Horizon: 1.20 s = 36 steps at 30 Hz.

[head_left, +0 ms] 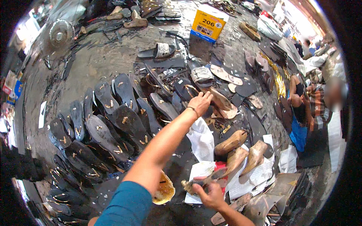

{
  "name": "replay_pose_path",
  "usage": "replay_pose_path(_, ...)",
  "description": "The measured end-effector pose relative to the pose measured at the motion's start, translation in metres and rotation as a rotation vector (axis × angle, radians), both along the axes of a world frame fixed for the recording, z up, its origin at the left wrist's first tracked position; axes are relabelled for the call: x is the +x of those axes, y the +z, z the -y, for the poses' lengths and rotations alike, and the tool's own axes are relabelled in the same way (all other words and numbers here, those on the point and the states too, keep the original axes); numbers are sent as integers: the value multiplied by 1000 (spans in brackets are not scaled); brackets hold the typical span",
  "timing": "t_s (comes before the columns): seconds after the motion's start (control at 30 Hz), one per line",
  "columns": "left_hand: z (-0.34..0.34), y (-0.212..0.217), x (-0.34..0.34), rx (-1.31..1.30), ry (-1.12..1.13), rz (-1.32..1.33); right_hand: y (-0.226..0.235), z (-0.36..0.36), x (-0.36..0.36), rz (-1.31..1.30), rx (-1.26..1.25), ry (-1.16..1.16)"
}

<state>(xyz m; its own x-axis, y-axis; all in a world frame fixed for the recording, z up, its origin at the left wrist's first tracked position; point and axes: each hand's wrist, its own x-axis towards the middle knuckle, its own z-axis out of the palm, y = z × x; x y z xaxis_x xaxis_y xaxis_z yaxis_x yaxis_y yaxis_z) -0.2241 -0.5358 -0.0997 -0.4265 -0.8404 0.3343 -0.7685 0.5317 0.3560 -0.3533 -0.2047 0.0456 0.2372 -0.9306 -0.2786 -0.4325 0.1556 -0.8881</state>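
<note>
My left hand (200, 104) reaches out over the footwear pieces, its fingers stretched and apart. They lie at a dark sole (185, 89) and at the edge of a tan insole (225, 103); contact is hard to make out. Just beyond is a sandal with a whitish strap (202, 75). Lower down, my right hand (211, 194) is closed round a glue-crusted tool with a flat grey part (215, 175); its exact kind is unclear. Beside it stand several wooden shoe lasts (230, 142) on papers. A container of amber glue (164, 190) sits left of that hand, partly behind my left arm.
Rows of dark soles with tan strap ends (126, 118) fill the left. A yellow-and-white box (208, 24) and a slide sandal (162, 51) lie farther off. A fan (58, 36) stands far left. Another person (316, 100) sits at the right.
</note>
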Motion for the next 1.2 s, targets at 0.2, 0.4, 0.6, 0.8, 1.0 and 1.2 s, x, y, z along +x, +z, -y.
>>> replay_pose_path(0.2, -16, 6, 5, -156, -5, 380, -1, -39, -28, 49, 223, -190)
replay_pose_path(0.4, -9, -15, 24, 12, 80, 365, -11, -50, -30, 25, 97, -138)
replay_pose_path(0.6, -14, -19, 6, -76, 188, 20, -2, -49, -34, -20, 143, -157)
replay_pose_path(0.8, -53, -8, 12, 234, 128, 255, 2, -49, -23, 8, 168, -175)
replay_pose_path(1.0, -70, 22, 16, 317, 61, 424, -7, -46, -16, 45, 181, -135)
replay_pose_path(1.2, -60, 23, 17, 291, 158, 378, -3, -36, -2, 39, 96, -24)
